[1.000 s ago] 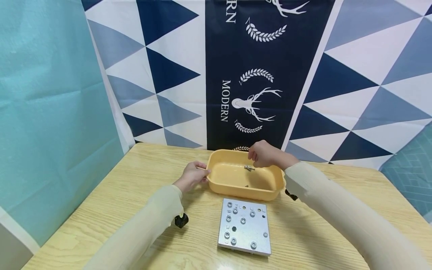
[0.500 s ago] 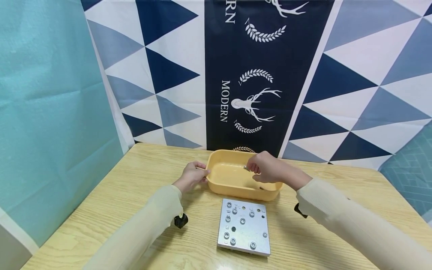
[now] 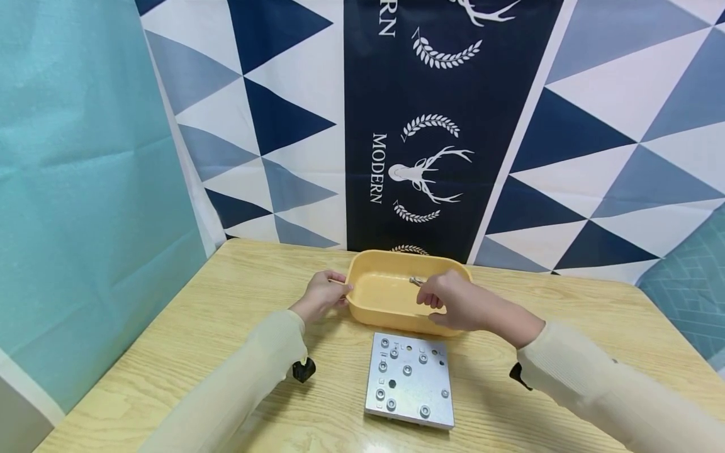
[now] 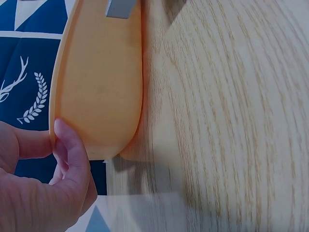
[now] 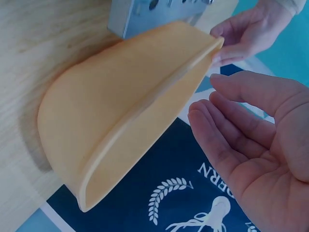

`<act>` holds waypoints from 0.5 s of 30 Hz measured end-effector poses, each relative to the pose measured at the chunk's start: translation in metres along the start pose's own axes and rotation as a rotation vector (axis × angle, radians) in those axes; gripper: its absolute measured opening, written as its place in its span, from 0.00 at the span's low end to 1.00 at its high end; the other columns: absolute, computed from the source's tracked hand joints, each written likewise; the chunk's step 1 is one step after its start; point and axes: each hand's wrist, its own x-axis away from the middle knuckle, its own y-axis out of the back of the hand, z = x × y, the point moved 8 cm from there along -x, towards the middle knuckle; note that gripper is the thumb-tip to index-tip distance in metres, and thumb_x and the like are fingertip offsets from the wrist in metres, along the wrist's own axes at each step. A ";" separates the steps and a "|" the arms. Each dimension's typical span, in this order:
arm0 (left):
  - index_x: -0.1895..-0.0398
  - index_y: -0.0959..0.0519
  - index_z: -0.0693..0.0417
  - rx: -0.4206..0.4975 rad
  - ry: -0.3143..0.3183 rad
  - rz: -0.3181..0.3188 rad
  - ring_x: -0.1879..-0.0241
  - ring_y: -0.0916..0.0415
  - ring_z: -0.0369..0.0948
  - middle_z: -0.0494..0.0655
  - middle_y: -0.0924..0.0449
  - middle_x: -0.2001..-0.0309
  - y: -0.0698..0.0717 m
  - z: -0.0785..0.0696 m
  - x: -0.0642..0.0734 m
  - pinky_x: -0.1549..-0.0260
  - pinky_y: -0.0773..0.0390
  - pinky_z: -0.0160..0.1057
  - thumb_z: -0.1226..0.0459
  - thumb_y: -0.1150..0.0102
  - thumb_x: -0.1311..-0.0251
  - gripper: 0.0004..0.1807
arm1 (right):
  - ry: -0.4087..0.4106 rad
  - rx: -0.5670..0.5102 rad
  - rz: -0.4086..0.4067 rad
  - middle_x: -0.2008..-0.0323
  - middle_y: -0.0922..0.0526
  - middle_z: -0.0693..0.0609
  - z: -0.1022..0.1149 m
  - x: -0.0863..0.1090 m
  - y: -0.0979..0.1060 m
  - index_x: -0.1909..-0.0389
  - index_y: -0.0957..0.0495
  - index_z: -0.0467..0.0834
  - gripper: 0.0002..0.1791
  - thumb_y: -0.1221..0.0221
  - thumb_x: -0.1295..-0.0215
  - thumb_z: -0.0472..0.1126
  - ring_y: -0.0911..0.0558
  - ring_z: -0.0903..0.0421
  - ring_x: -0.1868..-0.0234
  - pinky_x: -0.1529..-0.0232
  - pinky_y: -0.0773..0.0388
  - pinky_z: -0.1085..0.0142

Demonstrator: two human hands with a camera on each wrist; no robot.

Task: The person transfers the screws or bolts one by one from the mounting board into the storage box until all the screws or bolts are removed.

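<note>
My left hand (image 3: pixel 321 294) pinches the left rim of a yellow plastic tray (image 3: pixel 370 289), thumb and fingers on either side of its wall. The same grip shows in the left wrist view, at the tray's (image 4: pixel 101 87) end. Over the tray's right front part hovers my right hand (image 3: pixel 457 302). In the right wrist view its fingers are loosely bent, apart from the thumb, with nothing visible between them. Small metal screws (image 3: pixel 416 281) lie in the tray, partly behind this hand. A silver metal block (image 3: pixel 416 384) with several socket-head screws and holes stands before the tray.
The wooden table (image 3: pixel 272 277) carries the tray and block. A patterned cloth (image 3: pixel 294 138) hangs right behind the tray, and a teal cloth (image 3: pixel 102 189) closes off the left side. Black wrist devices (image 3: pixel 304 370) sit beneath both sleeves.
My right hand has moved from above the tray's back rim forward and right, toward its front wall. The left hand, tray and block have kept their places.
</note>
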 end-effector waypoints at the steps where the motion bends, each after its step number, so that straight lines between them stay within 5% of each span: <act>1: 0.53 0.28 0.65 -0.002 -0.001 0.001 0.73 0.26 0.36 0.51 0.27 0.64 0.000 -0.001 0.000 0.76 0.22 0.25 0.72 0.42 0.39 0.12 | -0.009 -0.007 0.005 0.73 0.16 0.50 0.001 0.002 -0.001 0.68 0.18 0.37 0.12 0.31 0.56 0.27 0.21 0.60 0.73 0.71 0.20 0.73; 15: 0.53 0.28 0.65 0.011 0.000 0.011 0.72 0.27 0.37 0.51 0.28 0.63 -0.002 0.001 0.001 0.72 0.21 0.28 0.73 0.42 0.39 0.12 | 0.030 -0.097 0.060 0.75 0.19 0.55 0.038 0.029 -0.015 0.71 0.18 0.43 0.09 0.33 0.52 0.28 0.26 0.66 0.74 0.73 0.26 0.79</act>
